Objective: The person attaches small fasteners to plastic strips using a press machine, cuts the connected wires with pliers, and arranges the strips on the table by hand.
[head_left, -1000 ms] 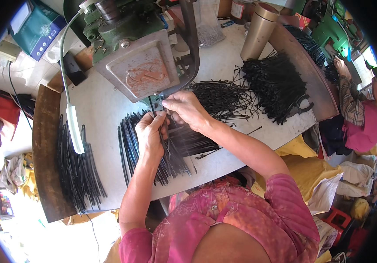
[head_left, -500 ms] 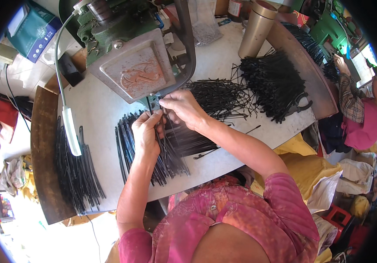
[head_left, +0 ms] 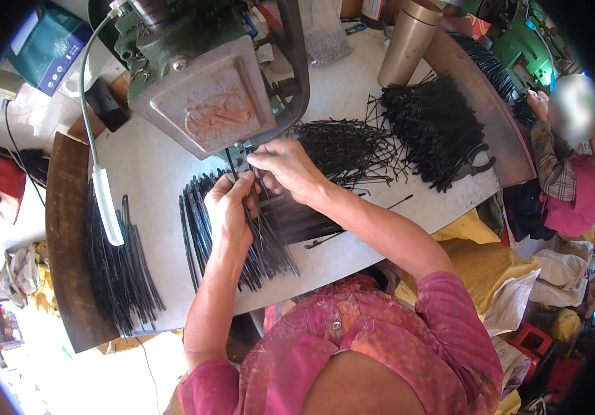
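Nearside of press point(head_left: 204, 104): black strip point(head_left: 231, 162) is pinched by l. hand point(head_left: 228, 202), r. hand point(head_left: 289, 169) hold unclear, pos. unchanged, same step prob. cont'd.

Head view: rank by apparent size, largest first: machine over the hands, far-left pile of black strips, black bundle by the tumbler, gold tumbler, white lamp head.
1. Machine
2. Black bundle and far-left pile: too alike to rank
3. Gold tumbler
4. White lamp head
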`<state>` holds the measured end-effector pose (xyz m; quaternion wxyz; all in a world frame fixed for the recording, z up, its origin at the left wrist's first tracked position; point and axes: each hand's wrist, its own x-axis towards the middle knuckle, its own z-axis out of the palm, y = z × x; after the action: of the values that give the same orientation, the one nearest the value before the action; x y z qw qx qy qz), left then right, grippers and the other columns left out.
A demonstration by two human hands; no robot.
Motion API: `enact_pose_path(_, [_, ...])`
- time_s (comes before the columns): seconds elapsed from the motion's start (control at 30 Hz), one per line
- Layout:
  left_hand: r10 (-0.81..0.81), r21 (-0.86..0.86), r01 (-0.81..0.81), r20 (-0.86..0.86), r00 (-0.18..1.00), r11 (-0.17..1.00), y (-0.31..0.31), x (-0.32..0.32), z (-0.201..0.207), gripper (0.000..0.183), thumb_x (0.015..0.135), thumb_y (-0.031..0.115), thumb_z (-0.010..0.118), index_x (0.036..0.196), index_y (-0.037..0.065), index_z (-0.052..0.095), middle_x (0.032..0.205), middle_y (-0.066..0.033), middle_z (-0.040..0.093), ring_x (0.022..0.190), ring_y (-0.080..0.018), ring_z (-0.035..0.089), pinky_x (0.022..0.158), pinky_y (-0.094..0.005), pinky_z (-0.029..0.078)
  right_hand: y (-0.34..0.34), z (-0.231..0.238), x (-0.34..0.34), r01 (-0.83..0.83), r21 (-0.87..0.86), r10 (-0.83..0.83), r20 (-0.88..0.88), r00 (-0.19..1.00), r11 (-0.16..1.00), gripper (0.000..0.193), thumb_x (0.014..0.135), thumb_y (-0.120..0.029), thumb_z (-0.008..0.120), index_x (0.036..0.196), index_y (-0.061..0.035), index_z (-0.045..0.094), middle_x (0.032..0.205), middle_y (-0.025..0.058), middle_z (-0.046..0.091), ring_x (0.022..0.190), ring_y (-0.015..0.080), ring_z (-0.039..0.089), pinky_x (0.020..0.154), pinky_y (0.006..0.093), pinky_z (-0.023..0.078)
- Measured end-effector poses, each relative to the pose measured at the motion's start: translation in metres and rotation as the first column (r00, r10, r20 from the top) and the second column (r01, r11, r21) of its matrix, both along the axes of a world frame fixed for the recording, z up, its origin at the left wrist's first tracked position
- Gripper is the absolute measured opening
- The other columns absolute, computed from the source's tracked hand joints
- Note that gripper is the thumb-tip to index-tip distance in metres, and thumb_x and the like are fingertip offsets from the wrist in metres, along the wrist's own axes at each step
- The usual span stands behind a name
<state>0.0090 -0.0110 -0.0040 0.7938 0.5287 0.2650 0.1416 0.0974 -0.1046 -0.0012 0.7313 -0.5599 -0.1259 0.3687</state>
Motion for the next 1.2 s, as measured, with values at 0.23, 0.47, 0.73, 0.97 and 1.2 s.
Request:
enact_pose_path(0.23, [0.004, -0.025, -0.005, -0.025, 1.000, 1.000, 0.002, 0.003, 0.003, 0.010, 0.078, 0.006, 0.056, 0.070, 0.002, 0.053, 0.060, -0.0047, 0.053, 0.042, -0.0067, 0.040, 0.036, -0.0183, 0.030, 0.002, -0.003, 0.002, -0.015, -0.001, 0.015, -0.038, 0.999, 1.000, 0.015, 0.082, -0.012, 0.053, 0.076, 0.0017, 0.053, 0.060, 0.0034, 0.051, 0.043, 0.0062, 0.043, 0.034, 0.0197, 0.030])
enact_pose_path(0.47, [-0.048, -0.031, 0.046, -0.080, 0.996, 0.998, 0.007, 0.001, 0.009, 0.011, 0.078, 0.007, 0.056, 0.069, 0.001, 0.053, 0.059, -0.0048, 0.052, 0.042, -0.0070, 0.040, 0.036, -0.0193, 0.031, -0.008, 0.001, 0.003, -0.050, -0.057, 0.047, -0.044, 0.998, 0.997, 0.018, 0.081, -0.016, 0.055, 0.080, 0.0024, 0.054, 0.065, 0.0054, 0.054, 0.046, 0.0079, 0.049, 0.036, 0.0190, 0.035])
enact_pose_path(0.73, [-0.126, 0.146, 0.162, -0.228, 0.965, 0.976, 0.043, -0.025, 0.031, 0.015, 0.073, 0.015, 0.063, 0.066, 0.005, 0.053, 0.056, 0.0010, 0.046, 0.042, -0.0049, 0.035, 0.036, -0.0178, 0.025, -0.075, 0.006, 0.048, 0.064, -0.255, 0.001, 0.245, 0.970, 0.965, 0.020, 0.079, -0.014, 0.056, 0.090, 0.0033, 0.057, 0.071, 0.0070, 0.057, 0.050, 0.0073, 0.051, 0.039, 0.0177, 0.040])
enact_pose_path(0.97, [0.409, 0.810, 0.472, -0.321, 0.854, -0.348, 0.095, -0.078, 0.033, 0.045, 0.068, 0.018, 0.067, 0.104, -0.003, 0.050, 0.100, -0.0197, 0.052, 0.089, -0.0315, 0.053, 0.076, -0.0364, 0.043, -0.117, 0.012, 0.075, 0.077, -0.496, 0.162, 0.421, 0.892, 0.865, 0.013, 0.076, -0.010, 0.057, 0.082, 0.0004, 0.061, 0.066, 0.0061, 0.058, 0.051, 0.0093, 0.052, 0.044, 0.0216, 0.041])
enact_pose_path(1.2, [-0.352, 0.978, 0.178, -0.206, 0.913, -0.112, -0.026, -0.030, 0.019, 0.012, 0.066, 0.001, 0.060, 0.077, 0.001, 0.054, 0.075, -0.0096, 0.052, 0.072, -0.0271, 0.052, 0.062, -0.0348, 0.044, -0.078, 0.009, 0.044, 0.307, -0.606, 0.579, 0.794, 0.185, 0.734, 0.011, 0.073, -0.009, 0.055, 0.080, -0.0040, 0.059, 0.082, 0.0098, 0.056, 0.079, 0.0255, 0.056, 0.067, 0.0347, 0.044])
